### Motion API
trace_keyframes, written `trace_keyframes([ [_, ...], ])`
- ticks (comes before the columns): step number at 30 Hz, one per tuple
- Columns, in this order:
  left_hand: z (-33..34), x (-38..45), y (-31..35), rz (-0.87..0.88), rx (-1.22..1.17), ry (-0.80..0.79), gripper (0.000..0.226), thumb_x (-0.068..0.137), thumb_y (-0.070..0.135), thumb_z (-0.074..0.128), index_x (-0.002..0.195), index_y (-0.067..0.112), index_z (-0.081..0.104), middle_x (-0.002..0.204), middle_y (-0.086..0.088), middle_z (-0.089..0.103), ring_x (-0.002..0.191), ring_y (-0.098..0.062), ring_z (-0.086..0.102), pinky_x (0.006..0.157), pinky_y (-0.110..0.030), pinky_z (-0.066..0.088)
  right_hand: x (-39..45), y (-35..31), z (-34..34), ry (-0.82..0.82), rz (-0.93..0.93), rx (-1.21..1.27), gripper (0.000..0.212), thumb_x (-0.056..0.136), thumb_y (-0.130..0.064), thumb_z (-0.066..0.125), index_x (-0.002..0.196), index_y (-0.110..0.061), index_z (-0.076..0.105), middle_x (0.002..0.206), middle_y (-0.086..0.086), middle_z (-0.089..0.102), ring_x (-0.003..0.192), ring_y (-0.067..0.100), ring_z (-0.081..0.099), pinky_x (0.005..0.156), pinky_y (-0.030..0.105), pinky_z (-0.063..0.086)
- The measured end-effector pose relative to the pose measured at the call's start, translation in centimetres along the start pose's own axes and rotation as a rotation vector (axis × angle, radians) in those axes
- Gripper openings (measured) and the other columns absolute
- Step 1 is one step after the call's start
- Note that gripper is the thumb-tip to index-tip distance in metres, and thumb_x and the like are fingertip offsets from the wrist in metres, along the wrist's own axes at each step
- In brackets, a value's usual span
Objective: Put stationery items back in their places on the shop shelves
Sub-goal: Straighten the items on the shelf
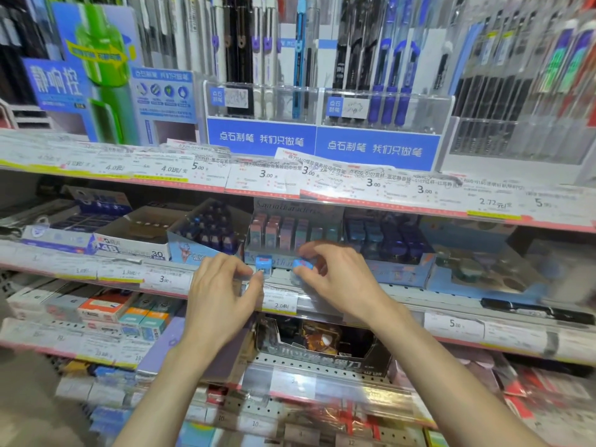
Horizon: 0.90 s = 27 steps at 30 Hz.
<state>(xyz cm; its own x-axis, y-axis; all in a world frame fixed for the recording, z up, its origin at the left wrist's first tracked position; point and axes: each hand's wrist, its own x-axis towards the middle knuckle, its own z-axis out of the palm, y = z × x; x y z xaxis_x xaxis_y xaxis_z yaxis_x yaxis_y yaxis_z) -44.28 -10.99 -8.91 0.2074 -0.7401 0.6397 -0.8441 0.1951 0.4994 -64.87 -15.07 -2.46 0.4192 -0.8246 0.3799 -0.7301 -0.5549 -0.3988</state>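
— What are the two hands holding?

— The left hand (222, 285) pinches a small blue block (262, 265) between thumb and fingertips; it has a reddish top edge and may be an eraser or a sharpener, too blurred to tell. The right hand (332, 279) pinches a second blue block (303, 264), tilted, with pink marks on it.

— Where are they?

— Both sit at the front edge of the middle shelf (403, 300), just in front of a pastel display box (258, 257).

— What is in that box?

— Upright rows of small pink, lilac and pale green packs (292, 232). Just left, a tilted blue box (185, 250) holds dark blue pieces. To the right, another box (400, 269) holds blue and dark blue packs.

— And above?

— Clear trays (325, 106) of pens.
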Motion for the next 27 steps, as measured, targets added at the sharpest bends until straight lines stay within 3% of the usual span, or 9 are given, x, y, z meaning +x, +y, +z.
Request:
trace_keyframes([
  [5, -0.1, -0.1, 0.0, -0.004, -0.012, -0.007, 0.025, 0.085, 0.050, 0.051, 0.081, 0.025, 0.056, 0.083, 0.013, 0.052, 0.087, -0.010, 0.044, 0.075, -0.027, 0.032, 0.3, -0.2, 0.7, -0.002, 0.003, -0.053, 0.040, 0.091, -0.052, 0.064, 0.112, -0.019, 0.072, 0.103, -0.004, 0.073, 0.092, 0.014, 0.065, 0.089, 0.038, 0.054],
  [14, -0.4, -0.2, 0.6, -0.057, -0.014, -0.024, 0.015, 0.089, 0.035, 0.065, 0.082, 0.023, 0.058, 0.084, 0.013, 0.054, 0.089, -0.011, 0.045, 0.076, -0.028, 0.034, 0.2, 0.6, 0.0, -0.024, 0.072, 0.153, 0.023, 0.094, -0.038, 0.065, 0.108, -0.025, 0.077, 0.107, -0.013, 0.075, 0.088, 0.001, 0.067, 0.087, 0.026, 0.055],
  [19, -0.5, 0.0, 0.8, -0.066, -0.002, -0.033, 0.018, 0.089, 0.038, 0.064, 0.081, 0.024, 0.057, 0.083, 0.013, 0.054, 0.088, -0.011, 0.046, 0.075, -0.029, 0.036, -0.4, 0.8, -1.6, 0.061, 0.063, 0.244, 0.021, 0.095, -0.034, 0.064, 0.110, -0.026, 0.075, 0.101, -0.015, 0.074, 0.088, 0.000, 0.068, 0.087, 0.029, 0.056],
  [23, -0.5, 0.1, 1.0, -0.084, 0.003, -0.036, 0.021, 0.088, 0.042, 0.064, 0.078, 0.025, 0.055, 0.081, 0.013, 0.053, 0.086, -0.012, 0.047, 0.074, -0.031, 0.039, -1.2, 2.2, -3.8, 0.186, 0.038, 0.248, 0.024, 0.095, -0.024, 0.062, 0.117, -0.024, 0.073, 0.111, -0.014, 0.073, 0.099, 0.001, 0.067, 0.091, 0.026, 0.055],
  [27, -0.3, 0.3, 1.2, -0.099, 0.020, -0.033, 0.024, 0.087, 0.044, 0.065, 0.076, 0.026, 0.053, 0.080, 0.012, 0.054, 0.084, -0.014, 0.047, 0.073, -0.035, 0.041, -1.8, 4.4, -6.0, 0.330, 0.051, 0.256, 0.019, 0.096, -0.021, 0.063, 0.112, -0.020, 0.073, 0.103, -0.014, 0.073, 0.089, -0.005, 0.068, 0.085, 0.020, 0.056],
])
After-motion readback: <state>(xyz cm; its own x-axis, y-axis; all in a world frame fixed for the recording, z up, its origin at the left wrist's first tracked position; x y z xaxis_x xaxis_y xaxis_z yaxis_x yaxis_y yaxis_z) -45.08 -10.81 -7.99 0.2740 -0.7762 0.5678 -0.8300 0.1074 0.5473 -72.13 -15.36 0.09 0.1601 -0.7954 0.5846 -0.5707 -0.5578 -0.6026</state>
